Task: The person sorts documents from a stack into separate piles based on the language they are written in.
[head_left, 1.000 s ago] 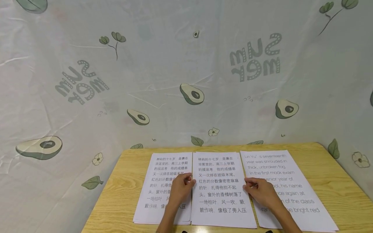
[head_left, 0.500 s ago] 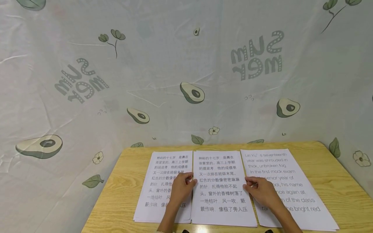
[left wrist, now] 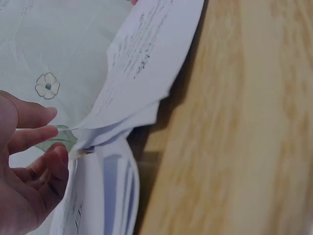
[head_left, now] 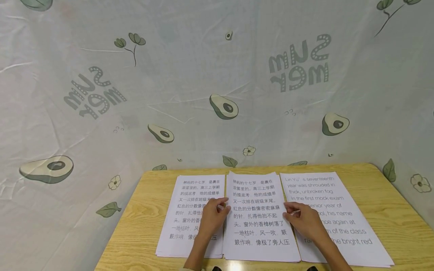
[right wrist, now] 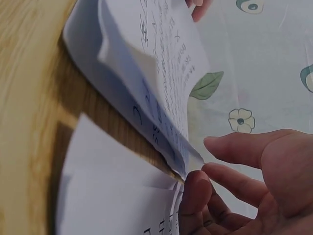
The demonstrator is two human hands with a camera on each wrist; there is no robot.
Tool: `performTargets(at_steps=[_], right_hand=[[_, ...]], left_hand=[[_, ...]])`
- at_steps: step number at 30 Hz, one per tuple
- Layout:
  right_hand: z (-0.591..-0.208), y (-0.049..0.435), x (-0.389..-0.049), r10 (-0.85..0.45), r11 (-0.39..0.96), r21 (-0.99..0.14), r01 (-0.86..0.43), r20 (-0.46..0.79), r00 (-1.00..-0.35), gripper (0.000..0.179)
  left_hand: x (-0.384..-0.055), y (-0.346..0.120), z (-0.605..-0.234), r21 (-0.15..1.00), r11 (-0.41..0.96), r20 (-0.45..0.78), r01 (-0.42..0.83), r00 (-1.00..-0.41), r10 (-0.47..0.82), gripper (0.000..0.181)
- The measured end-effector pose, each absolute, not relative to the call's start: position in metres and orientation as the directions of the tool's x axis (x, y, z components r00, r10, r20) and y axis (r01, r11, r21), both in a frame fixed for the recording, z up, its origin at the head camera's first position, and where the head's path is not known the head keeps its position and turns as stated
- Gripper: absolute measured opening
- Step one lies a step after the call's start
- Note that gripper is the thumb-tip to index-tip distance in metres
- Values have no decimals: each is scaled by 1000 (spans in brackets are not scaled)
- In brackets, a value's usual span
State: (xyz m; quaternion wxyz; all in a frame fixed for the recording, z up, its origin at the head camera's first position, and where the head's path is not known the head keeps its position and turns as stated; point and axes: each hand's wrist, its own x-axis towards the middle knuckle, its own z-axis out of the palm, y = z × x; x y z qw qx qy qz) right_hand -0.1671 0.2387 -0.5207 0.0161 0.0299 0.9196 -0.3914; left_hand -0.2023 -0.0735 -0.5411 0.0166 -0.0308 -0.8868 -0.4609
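Three piles of printed paper lie side by side. My left hand (head_left: 211, 220) pinches the left edge of the top sheet (head_left: 255, 216) on the middle pile, which bears Chinese text. At that sheet's right edge, my right hand (head_left: 306, 222) pinches between thumb and forefinger. The sheet bows a little, its far corners raised. In the left wrist view, the sheet (left wrist: 146, 63) stands clear of the papers beneath. The right wrist view shows layers parting under the sheet (right wrist: 171, 63). Each forearm crosses a neighbouring pile and hides some print.
The left pile (head_left: 196, 188) has Chinese text, the right pile (head_left: 356, 241) English. All rest on a wood-grain table (head_left: 132, 226). A pale curtain (head_left: 190, 82) printed with avocados hangs behind the table's far edge.
The middle pile's top sheet, flat before, now bows with its far corners lifted. Both hands stay almost where they were at its edges. The head view has shifted slightly.
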Motion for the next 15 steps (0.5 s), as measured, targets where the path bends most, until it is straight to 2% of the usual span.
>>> performTargets(at_steps=[8,15], right_hand=[[-518,235,-165,45,662,-747,58,-37,-998,42],[-516,235,-165,63,637,-768,65,-32,-997,41]], left_hand=[[-199,-70,-538,865,495,66,86,-996,58,41],[-198,-68,-536,866,493,63,76,-997,43,49]])
